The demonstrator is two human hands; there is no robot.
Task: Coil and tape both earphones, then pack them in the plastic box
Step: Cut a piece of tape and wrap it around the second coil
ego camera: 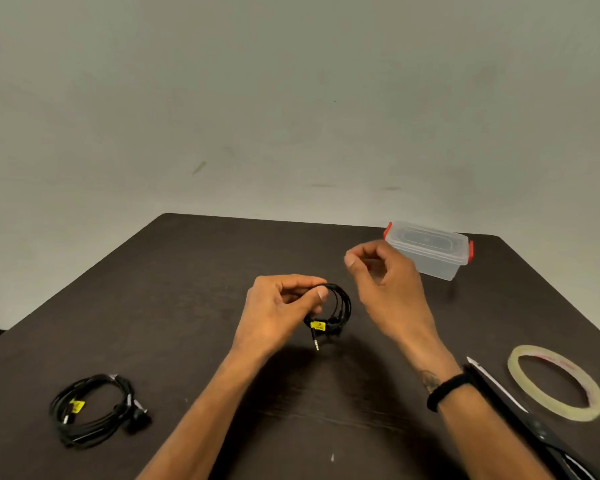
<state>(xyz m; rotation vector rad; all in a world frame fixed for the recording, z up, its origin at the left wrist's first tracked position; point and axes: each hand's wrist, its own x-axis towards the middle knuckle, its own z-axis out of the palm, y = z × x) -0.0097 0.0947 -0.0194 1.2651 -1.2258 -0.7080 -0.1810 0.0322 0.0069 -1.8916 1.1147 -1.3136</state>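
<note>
Since that coiled earphone is light, springy cable, pinch it across all loops — like the left hand does above the table. Right hand hovers beside, fingertips pinched — tape, maybe; can't tell.

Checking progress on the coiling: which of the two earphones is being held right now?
The earphone coil at the table's middle, gripped by the left hand with its plug hanging down. The other earphone lies untouched on the table at the near left.
</note>
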